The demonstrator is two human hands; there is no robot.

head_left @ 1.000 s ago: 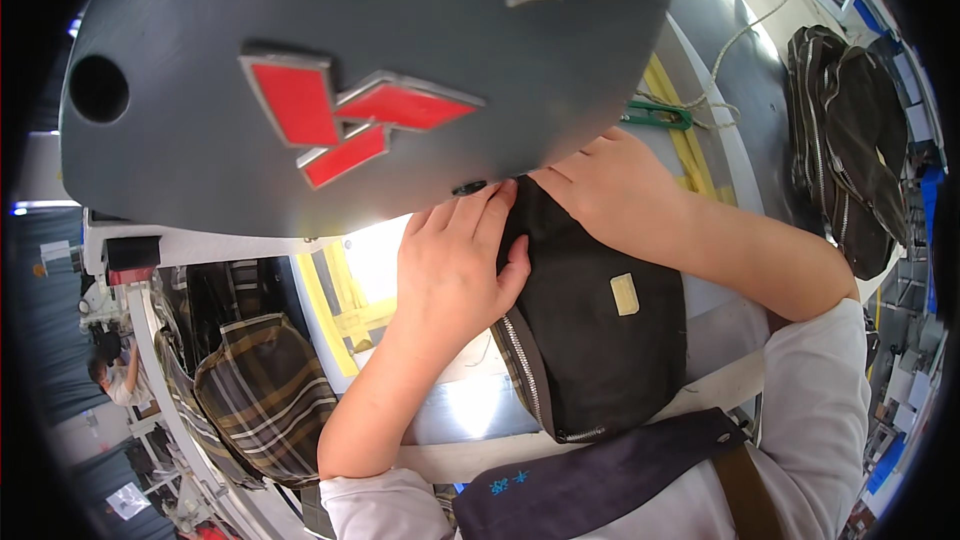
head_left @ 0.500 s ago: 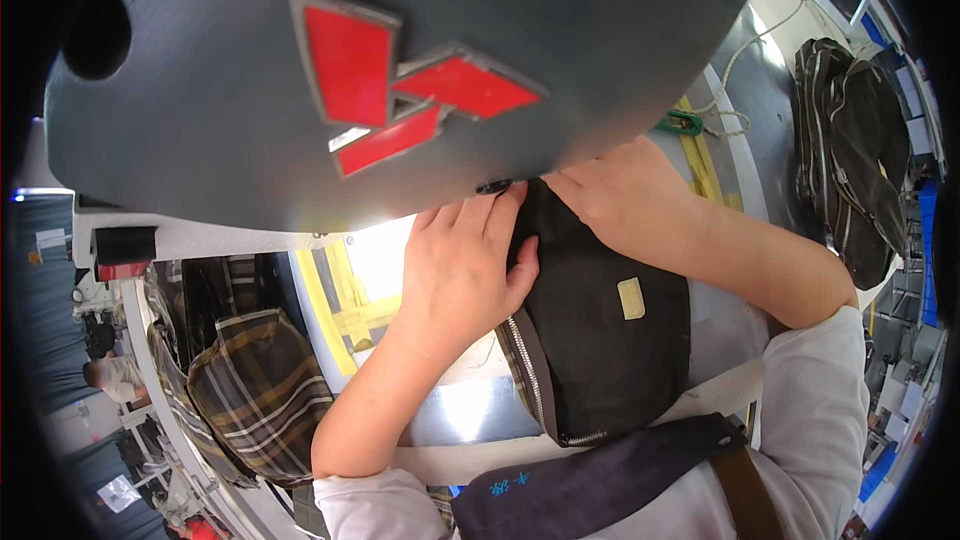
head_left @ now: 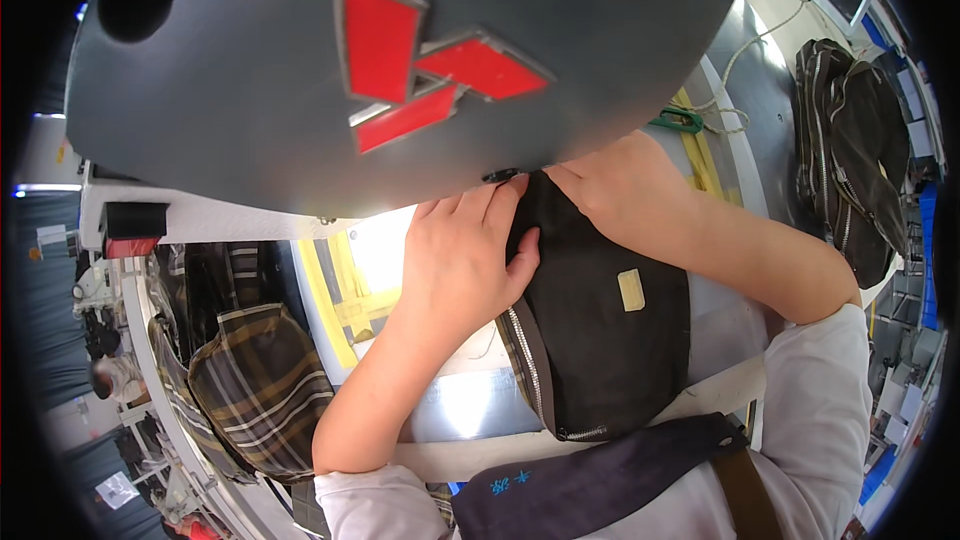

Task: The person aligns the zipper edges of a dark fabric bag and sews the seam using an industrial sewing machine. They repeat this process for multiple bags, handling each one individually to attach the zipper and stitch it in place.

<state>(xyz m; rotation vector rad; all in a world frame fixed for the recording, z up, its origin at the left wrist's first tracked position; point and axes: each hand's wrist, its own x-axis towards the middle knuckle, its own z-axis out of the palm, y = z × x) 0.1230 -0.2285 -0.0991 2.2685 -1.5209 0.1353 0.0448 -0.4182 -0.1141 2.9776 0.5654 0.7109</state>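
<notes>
A black fabric bag piece (head_left: 620, 360) with a silver zipper (head_left: 530, 360) along its left edge and a small pale yellow tag (head_left: 632, 290) lies between my forearms. My left hand (head_left: 460, 255) rests at the left side of its far end, fingers stretched forward and thumb apart, touching the fabric. My right hand (head_left: 630, 190) lies on the far right part of the piece, palm down. Its fingertips are hidden under a large dark grey curved object (head_left: 250, 130) with a red emblem (head_left: 385, 40), which covers the far work area.
Brown plaid fabric pieces (head_left: 260, 380) hang at the left. Dark zippered bags (head_left: 850, 160) lie at the right. Yellow tape strips (head_left: 335, 310) mark the tabletop beside a bright lit patch. A green tool with a cord (head_left: 678, 120) lies beyond my right hand.
The dark curved object has shifted slightly up and right in view. The black piece has slid a little away from me. Both hands stay almost where they were.
</notes>
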